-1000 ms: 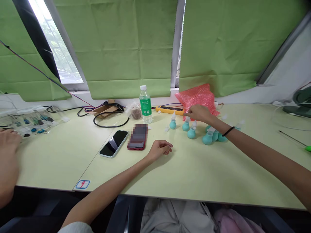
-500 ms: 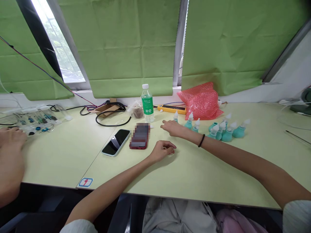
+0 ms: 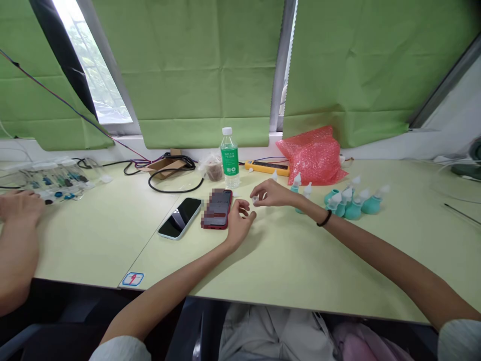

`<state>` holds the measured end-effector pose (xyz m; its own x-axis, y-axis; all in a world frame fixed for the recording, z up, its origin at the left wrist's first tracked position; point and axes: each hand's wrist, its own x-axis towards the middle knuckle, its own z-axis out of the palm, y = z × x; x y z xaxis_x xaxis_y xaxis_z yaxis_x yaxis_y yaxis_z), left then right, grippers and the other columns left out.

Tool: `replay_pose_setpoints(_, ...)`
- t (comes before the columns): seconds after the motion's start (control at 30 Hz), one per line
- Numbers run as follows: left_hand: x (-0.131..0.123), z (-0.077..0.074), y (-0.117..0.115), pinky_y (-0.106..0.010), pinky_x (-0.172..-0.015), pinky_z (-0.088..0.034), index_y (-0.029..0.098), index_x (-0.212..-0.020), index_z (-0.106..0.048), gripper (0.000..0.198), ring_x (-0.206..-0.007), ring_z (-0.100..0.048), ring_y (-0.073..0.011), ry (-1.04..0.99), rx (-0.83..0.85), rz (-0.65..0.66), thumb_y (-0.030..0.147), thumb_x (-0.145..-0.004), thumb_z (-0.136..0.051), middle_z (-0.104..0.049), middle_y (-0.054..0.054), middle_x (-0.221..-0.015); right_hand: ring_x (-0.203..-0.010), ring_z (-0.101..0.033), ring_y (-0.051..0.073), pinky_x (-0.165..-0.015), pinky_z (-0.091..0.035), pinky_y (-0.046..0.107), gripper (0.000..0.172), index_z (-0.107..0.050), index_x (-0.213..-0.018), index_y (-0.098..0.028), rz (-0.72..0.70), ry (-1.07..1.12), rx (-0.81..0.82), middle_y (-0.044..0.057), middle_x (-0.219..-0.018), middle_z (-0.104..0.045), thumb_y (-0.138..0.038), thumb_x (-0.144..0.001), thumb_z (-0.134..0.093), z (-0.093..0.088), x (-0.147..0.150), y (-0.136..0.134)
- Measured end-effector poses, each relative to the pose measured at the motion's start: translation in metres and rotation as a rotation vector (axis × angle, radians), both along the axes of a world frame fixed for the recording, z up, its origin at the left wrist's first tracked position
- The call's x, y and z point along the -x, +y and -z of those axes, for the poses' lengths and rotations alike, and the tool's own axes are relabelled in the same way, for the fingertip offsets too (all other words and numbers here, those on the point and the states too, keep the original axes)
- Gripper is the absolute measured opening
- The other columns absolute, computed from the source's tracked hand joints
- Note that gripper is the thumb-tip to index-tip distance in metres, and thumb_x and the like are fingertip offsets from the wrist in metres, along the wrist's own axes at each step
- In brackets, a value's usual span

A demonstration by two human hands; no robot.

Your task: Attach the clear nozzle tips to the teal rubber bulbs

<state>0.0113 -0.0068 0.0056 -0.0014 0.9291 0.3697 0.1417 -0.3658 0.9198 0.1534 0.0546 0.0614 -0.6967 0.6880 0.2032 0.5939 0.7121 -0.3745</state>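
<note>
My right hand (image 3: 272,194) hovers just above the pale green table (image 3: 300,260), thumb and fingertips pinched on a small white cap (image 3: 255,199). My left hand (image 3: 239,219) rests beside a red phone (image 3: 218,210), its fingers curled up toward the right hand; whether they hold anything is hidden. Several teal rubber bulbs with white tips (image 3: 349,203) stand in a cluster right of my right wrist. Two more teal bulbs (image 3: 296,183) show behind my right hand.
A black-screened phone (image 3: 180,218) lies left of the red one. A green-labelled water bottle (image 3: 229,158), a yellow power strip (image 3: 266,168), pink bubble wrap (image 3: 311,155) and black cables (image 3: 169,175) line the back. Another person's hand (image 3: 18,208) rests by clear containers (image 3: 48,178) at far left.
My right hand left the teal bulbs, swept left across the table and now pinches a small white cap. My left hand slid toward the red phone and raised its fingers.
</note>
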Motion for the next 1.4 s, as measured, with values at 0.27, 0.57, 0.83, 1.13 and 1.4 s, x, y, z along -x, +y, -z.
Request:
replay_pose_setpoints(0.27, -0.005, 0.002, 0.000, -0.018, -0.048, -0.040, 0.013, -0.083, -0.051, 0.024, -0.057, -0.048, -0.0091, -0.014, 0.086, 0.156, 0.030, -0.067, -0.052, -0.053, -0.002, -0.066, -0.056, -0.057, 0.012, -0.053, -0.047, 0.023, 0.035, -0.060, -0.075, -0.010, 0.104, 0.385, 0.350, 0.006, -0.064, -0.062, -0.042, -0.062, -0.056, -0.001, -0.004, -0.007)
replay_pose_setpoints(0.57, -0.005, 0.010, -0.006, -0.019, -0.045, -0.033, 0.011, -0.077, -0.063, 0.024, -0.048, -0.041, -0.0077, 0.442, 0.060, 0.357, 0.025, -0.059, -0.057, -0.053, -0.001, -0.055, -0.071, -0.053, 0.014, -0.059, -0.039, 0.021, 0.031, -0.060, -0.084, -0.015, 0.021, -0.062, -0.020, 0.004, -0.074, -0.061, -0.030, -0.058, -0.060, 0.030, 0.028, 0.022)
replay_pose_setpoints(0.83, -0.003, 0.011, -0.003, -0.019, -0.046, -0.033, 0.013, -0.077, -0.064, 0.024, -0.048, -0.041, -0.0075, 0.436, 0.048, 0.313, 0.024, -0.058, -0.057, -0.052, 0.000, -0.055, -0.060, -0.047, 0.010, -0.050, -0.032, 0.018, 0.010, -0.059, -0.065, -0.012, -0.023, -0.204, -0.077, 0.003, -0.064, -0.058, -0.013, -0.060, -0.050, 0.031, 0.037, 0.023)
replay_pose_setpoints(1.13, 0.000, 0.017, 0.012, -0.019, -0.041, -0.033, 0.009, -0.085, -0.060, 0.035, -0.039, -0.040, -0.0053, 0.114, 0.273, 0.223, 0.028, -0.055, -0.062, -0.048, 0.002, -0.051, -0.064, -0.054, 0.012, -0.053, -0.043, 0.021, 0.020, -0.061, -0.075, -0.015, 0.118, 0.272, 0.054, 0.004, -0.070, -0.061, -0.030, -0.070, -0.049, 0.031, -0.029, -0.029)
replay_pose_setpoints(1.4, 0.001, 0.016, 0.013, -0.019, -0.043, -0.033, 0.010, -0.084, -0.061, 0.034, -0.042, -0.040, -0.0045, 0.120, 0.260, 0.257, 0.026, -0.054, -0.062, -0.047, 0.003, -0.055, -0.071, -0.055, 0.013, -0.055, -0.047, 0.024, 0.019, -0.060, -0.079, -0.018, 0.228, 0.507, -0.009, 0.005, -0.078, -0.059, -0.031, -0.072, -0.048, 0.065, -0.032, -0.052)
